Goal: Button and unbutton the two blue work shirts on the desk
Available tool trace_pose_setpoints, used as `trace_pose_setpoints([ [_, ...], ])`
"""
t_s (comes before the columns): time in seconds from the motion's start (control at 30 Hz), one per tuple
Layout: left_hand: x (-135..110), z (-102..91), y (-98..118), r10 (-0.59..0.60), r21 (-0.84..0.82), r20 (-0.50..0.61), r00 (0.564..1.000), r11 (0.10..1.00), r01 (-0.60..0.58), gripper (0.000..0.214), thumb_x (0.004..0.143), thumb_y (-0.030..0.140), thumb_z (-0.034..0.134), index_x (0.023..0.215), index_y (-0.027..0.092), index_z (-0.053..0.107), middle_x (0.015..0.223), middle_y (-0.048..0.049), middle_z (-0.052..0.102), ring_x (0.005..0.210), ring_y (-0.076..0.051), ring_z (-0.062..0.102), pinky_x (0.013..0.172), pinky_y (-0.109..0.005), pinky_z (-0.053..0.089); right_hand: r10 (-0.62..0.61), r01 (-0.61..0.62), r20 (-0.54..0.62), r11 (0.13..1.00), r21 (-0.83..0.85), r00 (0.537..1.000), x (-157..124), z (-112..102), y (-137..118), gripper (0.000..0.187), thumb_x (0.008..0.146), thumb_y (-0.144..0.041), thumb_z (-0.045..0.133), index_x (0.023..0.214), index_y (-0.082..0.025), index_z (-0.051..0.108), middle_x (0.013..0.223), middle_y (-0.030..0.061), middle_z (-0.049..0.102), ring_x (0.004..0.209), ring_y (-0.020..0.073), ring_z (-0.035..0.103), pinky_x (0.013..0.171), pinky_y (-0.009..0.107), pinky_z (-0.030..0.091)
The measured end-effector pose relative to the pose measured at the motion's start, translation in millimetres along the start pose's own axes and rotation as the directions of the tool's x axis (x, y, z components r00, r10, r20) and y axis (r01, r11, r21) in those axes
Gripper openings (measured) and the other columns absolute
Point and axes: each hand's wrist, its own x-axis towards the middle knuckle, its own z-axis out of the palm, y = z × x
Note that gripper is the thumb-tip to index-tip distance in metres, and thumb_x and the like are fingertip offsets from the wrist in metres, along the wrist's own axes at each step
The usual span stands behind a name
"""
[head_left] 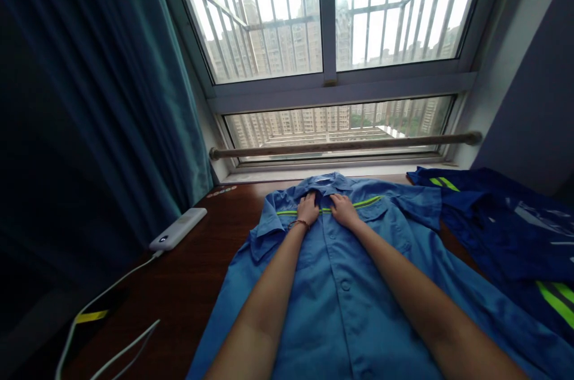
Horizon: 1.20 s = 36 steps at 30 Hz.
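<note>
A blue short-sleeved work shirt (309, 308) lies spread out front side up, its collar toward the window. A yellow-green stripe crosses its chest, and round buttons run down the front. Just below the collar, my left hand (308, 209) has its fingers closed on the shirt's front edge. My right hand (343, 210) is closed on the fabric on the other side of the front opening, a short gap away. Some of the fingertips are hidden in the cloth. Both forearms reach over the shirt.
The dark brown wooden surface (215, 272) carries a white power bank (178, 229) with a white cable (112, 285) on the left. A darker blue garment (506, 230) with yellow-green stripes lies at the right. A blue curtain (147, 99) and a horizontal rail (345, 146) border the window.
</note>
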Motion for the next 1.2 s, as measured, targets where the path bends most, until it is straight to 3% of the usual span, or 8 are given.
trace_pose_setpoints([
  [0.1,1.5,12.4,-6.0,0.005,-0.056,-0.048,0.999,0.998,-0.008,0.053,0.080,0.017,0.042,0.132,0.021,0.033,0.130,-0.0086,0.043,0.115,-0.029,0.039,0.095,-0.043,0.029,0.007,-0.007,-0.029,1.000,0.025,1.000,-0.8,11.4,7.4,0.049,0.083,-0.024,0.043,0.131,-0.013,0.037,0.128,0.0100,0.044,0.114,0.0240,0.038,0.094,0.032,0.030],
  [0.2,2.4,20.3,-6.7,0.055,-0.239,-0.095,0.994,0.968,-0.077,0.042,0.079,0.015,0.044,0.120,0.021,0.049,0.124,-0.0071,0.049,0.116,-0.030,0.037,0.099,-0.047,0.023,0.011,-0.009,-0.035,0.999,0.041,0.999,-0.6,16.8,10.2,0.055,0.084,-0.024,0.041,0.136,-0.014,0.027,0.130,0.0084,0.043,0.114,0.0250,0.038,0.094,0.033,0.030],
  [0.3,3.2,22.0,-6.1,0.101,-0.371,-0.094,0.990,0.919,-0.129,0.032,0.076,0.010,0.046,0.101,0.018,0.062,0.111,-0.0063,0.058,0.107,-0.023,0.047,0.096,-0.035,0.031,-0.008,0.010,-0.041,0.998,0.060,0.999,-1.5,18.3,10.7,0.058,0.084,-0.019,0.039,0.139,-0.021,0.021,0.126,0.0046,0.047,0.113,0.0251,0.040,0.093,0.033,0.032],
  [0.4,2.9,19.9,-4.9,0.083,-0.459,-0.105,0.991,0.880,-0.122,0.026,0.074,0.008,0.048,0.093,0.015,0.065,0.097,-0.0061,0.064,0.092,-0.017,0.056,0.086,-0.026,0.039,-0.008,0.018,-0.093,0.994,0.108,0.996,-2.7,17.5,10.5,0.059,0.082,-0.013,0.037,0.138,-0.024,0.023,0.118,0.0059,0.054,0.108,0.0248,0.045,0.088,0.034,0.036],
  [0.57,3.8,19.0,-5.2,-0.051,-0.607,-0.119,0.992,0.794,-0.032,0.011,0.066,0.018,0.064,0.076,0.013,0.065,0.070,-0.0047,0.062,0.070,-0.018,0.057,0.071,-0.030,0.044,0.054,0.045,-0.305,0.950,0.310,0.951,-0.3,14.0,11.0,0.050,0.080,-0.007,0.034,0.129,-0.017,0.040,0.096,0.0079,0.063,0.087,0.0192,0.056,0.079,0.029,0.042],
  [0.73,9.4,21.2,-8.4,-0.189,-0.818,-0.024,0.982,0.568,0.089,0.008,0.069,0.018,0.063,0.073,0.011,0.060,0.064,-0.0022,0.058,0.059,-0.013,0.055,0.059,-0.025,0.044,0.015,0.147,-0.400,0.916,0.373,0.917,0.4,9.2,5.3,0.030,0.081,-0.008,0.035,0.100,-0.013,0.058,0.090,0.0068,0.063,0.084,0.0164,0.056,0.080,0.027,0.042],
  [0.93,7.4,14.2,-8.9,-0.201,-0.943,0.153,0.968,0.262,0.204,0.021,0.061,0.017,0.072,0.071,0.010,0.055,0.060,0.0001,0.054,0.052,-0.009,0.053,0.054,-0.022,0.044,-0.127,0.265,-0.384,0.906,0.330,0.915,-4.1,9.3,-5.0,0.017,0.080,-0.013,0.047,0.086,-0.017,0.063,0.089,0.0060,0.060,0.088,0.0169,0.052,0.081,0.028,0.041],
  [1.2,6.8,11.8,-8.8,-0.217,-0.963,0.232,0.948,0.084,0.255,0.028,0.059,0.009,0.074,0.077,0.010,0.053,0.065,-0.0005,0.055,0.057,-0.009,0.054,0.058,-0.021,0.044,-0.162,0.276,-0.348,0.911,0.307,0.923,-4.9,9.6,-4.1,0.014,0.079,-0.014,0.052,0.089,-0.017,0.061,0.090,0.0053,0.056,0.088,0.0153,0.051,0.080,0.026,0.042],
])
